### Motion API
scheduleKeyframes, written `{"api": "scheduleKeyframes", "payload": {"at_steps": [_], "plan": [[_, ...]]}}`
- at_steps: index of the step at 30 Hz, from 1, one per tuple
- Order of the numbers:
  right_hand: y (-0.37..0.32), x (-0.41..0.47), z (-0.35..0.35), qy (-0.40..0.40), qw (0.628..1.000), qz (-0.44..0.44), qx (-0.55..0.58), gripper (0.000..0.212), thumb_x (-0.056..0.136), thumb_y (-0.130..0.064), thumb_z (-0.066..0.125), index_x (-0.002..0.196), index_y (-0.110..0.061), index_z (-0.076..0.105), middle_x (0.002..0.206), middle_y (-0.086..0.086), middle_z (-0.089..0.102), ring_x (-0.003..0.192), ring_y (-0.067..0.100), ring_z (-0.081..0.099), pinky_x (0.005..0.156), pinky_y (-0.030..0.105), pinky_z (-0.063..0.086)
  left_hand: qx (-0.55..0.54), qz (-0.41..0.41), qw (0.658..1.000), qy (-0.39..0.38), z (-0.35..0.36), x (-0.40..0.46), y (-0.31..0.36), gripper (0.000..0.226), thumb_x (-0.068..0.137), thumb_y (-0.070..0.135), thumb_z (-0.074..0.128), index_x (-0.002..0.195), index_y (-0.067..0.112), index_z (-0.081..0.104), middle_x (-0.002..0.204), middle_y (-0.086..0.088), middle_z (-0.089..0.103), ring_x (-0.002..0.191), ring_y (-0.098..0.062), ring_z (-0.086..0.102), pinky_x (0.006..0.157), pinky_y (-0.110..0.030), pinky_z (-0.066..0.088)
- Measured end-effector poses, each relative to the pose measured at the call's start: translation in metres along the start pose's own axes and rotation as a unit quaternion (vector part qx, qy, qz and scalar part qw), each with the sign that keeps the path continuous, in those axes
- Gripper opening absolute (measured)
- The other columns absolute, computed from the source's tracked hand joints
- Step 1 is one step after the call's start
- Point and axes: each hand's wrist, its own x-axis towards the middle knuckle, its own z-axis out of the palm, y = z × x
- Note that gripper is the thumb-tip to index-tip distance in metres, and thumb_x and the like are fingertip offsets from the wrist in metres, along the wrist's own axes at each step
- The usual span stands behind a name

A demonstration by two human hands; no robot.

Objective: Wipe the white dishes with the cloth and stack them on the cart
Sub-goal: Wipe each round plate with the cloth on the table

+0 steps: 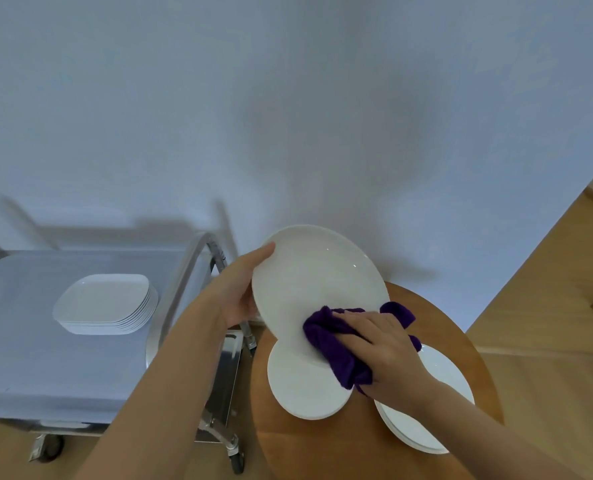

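Observation:
My left hand (243,289) grips the left rim of a large white oval plate (312,275), holding it tilted above the round wooden table (461,348). My right hand (385,351) holds a bunched purple cloth (336,344) and presses it against the plate's lower right face. Under the held plate a round white plate (305,389) lies on the table. To its right sits a stack of white plates (437,386), partly hidden by my right arm. On the cart's top (45,358) at the left stands a stack of several white rectangular dishes (106,303).
The steel cart has a curved handle (191,265) next to my left forearm and caster wheels (47,448) on the wooden floor. A pale wall (288,116) stands right behind the table and cart. A wooden cabinet (582,265) is at the right.

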Motion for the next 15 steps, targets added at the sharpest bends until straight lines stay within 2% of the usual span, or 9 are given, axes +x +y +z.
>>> {"api": "scheduleKeyframes", "payload": {"at_steps": [2,3,4,5,7,8,10,12,15], "plan": [[-0.011,0.009,-0.012,0.009,0.987,0.103,0.124,0.037,0.063,-0.008,0.075,0.099,-0.017,0.070,0.099,-0.010,0.068,0.087,0.013,0.064,0.069,0.027,0.051,0.030,-0.020,0.999,-0.038,-0.003,0.005,0.001,0.088,0.070,0.080,0.045,0.138,0.024,0.049,0.132,-0.006,0.060,0.121,-0.028,0.057,0.094,-0.052,0.048],[-0.016,0.015,-0.020,0.015,0.956,0.192,0.219,0.037,0.065,-0.012,0.072,0.098,-0.028,0.068,0.093,-0.020,0.066,0.085,0.005,0.062,0.068,0.019,0.049,0.054,-0.025,0.998,-0.030,-0.003,0.007,-0.002,0.102,0.062,0.087,0.041,0.143,0.025,0.043,0.142,-0.005,0.050,0.131,-0.029,0.046,0.104,-0.057,0.039],[-0.017,0.022,-0.026,0.029,0.902,0.276,0.331,0.040,0.065,-0.015,0.073,0.096,-0.040,0.066,0.086,-0.022,0.066,0.082,0.002,0.062,0.065,0.013,0.048,0.065,-0.024,0.998,-0.013,-0.002,0.008,-0.006,0.109,0.056,0.088,0.039,0.145,0.024,0.039,0.149,-0.004,0.042,0.137,-0.028,0.038,0.108,-0.057,0.033],[-0.015,0.026,-0.031,0.046,0.826,0.349,0.440,0.044,0.063,-0.014,0.077,0.094,-0.044,0.065,0.084,-0.020,0.068,0.080,0.002,0.064,0.061,0.013,0.049,0.061,-0.014,0.998,0.003,0.000,0.008,-0.012,0.106,0.055,0.086,0.041,0.143,0.026,0.039,0.150,-0.003,0.038,0.139,-0.027,0.034,0.106,-0.055,0.034],[-0.001,0.030,-0.040,0.077,0.683,0.415,0.597,0.052,0.059,-0.006,0.078,0.102,-0.033,0.065,0.088,-0.006,0.072,0.080,0.014,0.069,0.060,0.024,0.054,0.026,0.016,0.999,0.025,0.003,0.009,-0.027,0.086,0.063,0.073,0.054,0.136,0.029,0.044,0.145,0.000,0.044,0.131,-0.023,0.043,0.090,-0.045,0.049],[0.004,0.033,-0.044,0.087,0.633,0.425,0.641,0.054,0.057,-0.005,0.075,0.107,-0.023,0.063,0.092,0.003,0.072,0.082,0.021,0.070,0.061,0.030,0.056,-0.002,0.024,0.999,0.032,0.003,0.010,-0.034,0.079,0.068,0.061,0.063,0.136,0.026,0.045,0.139,-0.001,0.050,0.123,-0.021,0.051,0.077,-0.038,0.055],[0.010,0.034,-0.047,0.101,0.579,0.439,0.680,0.054,0.057,-0.005,0.071,0.109,-0.015,0.061,0.096,0.010,0.071,0.083,0.028,0.070,0.062,0.037,0.056,-0.068,0.025,0.997,0.036,0.005,0.014,-0.045,0.074,0.071,0.038,0.077,0.136,0.017,0.046,0.126,-0.006,0.061,0.105,-0.023,0.065,0.064,-0.032,0.057],[0.012,0.032,-0.045,0.114,0.535,0.463,0.697,0.047,0.058,-0.003,0.069,0.104,-0.013,0.063,0.092,0.011,0.072,0.079,0.028,0.070,0.059,0.037,0.056,-0.110,0.023,0.993,0.031,0.010,0.017,-0.052,0.078,0.066,0.023,0.084,0.134,0.011,0.048,0.122,-0.013,0.064,0.100,-0.028,0.068,0.068,-0.037,0.059],[0.014,0.028,-0.039,0.133,0.479,0.479,0.724,0.040,0.060,-0.001,0.068,0.098,-0.012,0.065,0.085,0.011,0.073,0.071,0.027,0.071,0.053,0.036,0.056,-0.165,0.038,0.985,0.024,0.017,0.019,-0.055,0.083,0.054,0.024,0.083,0.130,0.007,0.054,0.122,-0.016,0.065,0.107,-0.033,0.065,0.076,-0.040,0.059]]}}
